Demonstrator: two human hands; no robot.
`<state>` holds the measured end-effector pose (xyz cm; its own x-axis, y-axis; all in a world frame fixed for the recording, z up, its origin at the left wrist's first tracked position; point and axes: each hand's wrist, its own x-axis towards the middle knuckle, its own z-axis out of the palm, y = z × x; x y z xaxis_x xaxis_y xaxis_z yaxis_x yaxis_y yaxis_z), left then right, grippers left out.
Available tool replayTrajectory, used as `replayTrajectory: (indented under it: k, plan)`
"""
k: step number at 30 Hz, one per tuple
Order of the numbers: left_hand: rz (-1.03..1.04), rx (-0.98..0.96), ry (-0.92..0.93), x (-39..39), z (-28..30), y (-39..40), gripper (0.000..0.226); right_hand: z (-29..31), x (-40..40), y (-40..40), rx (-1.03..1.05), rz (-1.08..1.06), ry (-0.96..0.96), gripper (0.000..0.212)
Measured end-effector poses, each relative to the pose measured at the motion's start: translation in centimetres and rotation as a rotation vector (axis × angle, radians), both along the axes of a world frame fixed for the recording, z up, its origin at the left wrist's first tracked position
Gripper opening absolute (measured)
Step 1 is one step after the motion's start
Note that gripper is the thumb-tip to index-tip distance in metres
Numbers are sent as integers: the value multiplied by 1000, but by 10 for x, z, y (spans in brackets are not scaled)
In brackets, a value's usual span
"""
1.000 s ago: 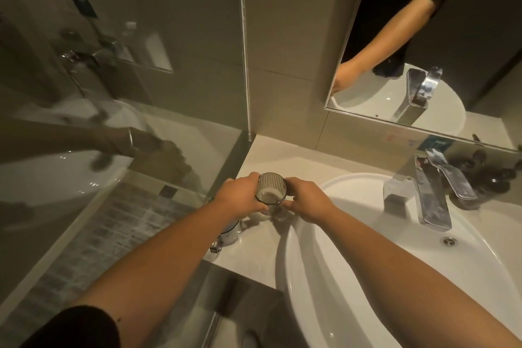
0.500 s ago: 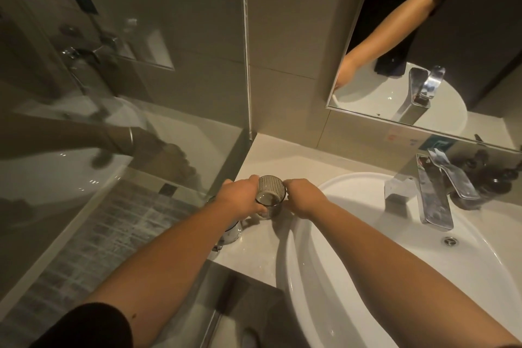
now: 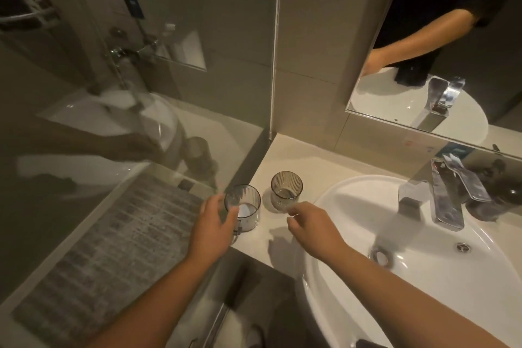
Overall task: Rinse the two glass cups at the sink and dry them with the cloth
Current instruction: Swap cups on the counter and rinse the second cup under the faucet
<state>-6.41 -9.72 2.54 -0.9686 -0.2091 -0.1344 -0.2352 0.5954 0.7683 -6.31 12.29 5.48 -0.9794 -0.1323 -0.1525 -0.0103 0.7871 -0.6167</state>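
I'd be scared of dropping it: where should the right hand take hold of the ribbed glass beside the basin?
Probably round the ribbed side wall of the ribbed glass, about halfway up, coming from the near right where the right hand hovers. It stands upright and mouth-up on the counter, apart from the other glass, so fingers and thumb can wrap opposite sides.

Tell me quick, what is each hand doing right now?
Left hand: fingers and thumb curl round the near glass cup on the counter.
Right hand: open, holding nothing, just next to the far glass cup.
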Motion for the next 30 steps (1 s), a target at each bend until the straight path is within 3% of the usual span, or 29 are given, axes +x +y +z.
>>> replayTrajectory:
  k: [5,13,23,30]
  plan:
    - [99,195,-176,28,-31,1,52,-27,2,-46,-64,32,-131,49]
    - [3,254,-218,12,-34,1,8,-34,-17,-65,-211,79,-145,58]
    - [-190,352,-153,30,4,0,22,-16,4,-38,-435,5,-120,77]
    - [-407,341,-44,43,42,80,28,29,56,39,-470,-213,27,75]
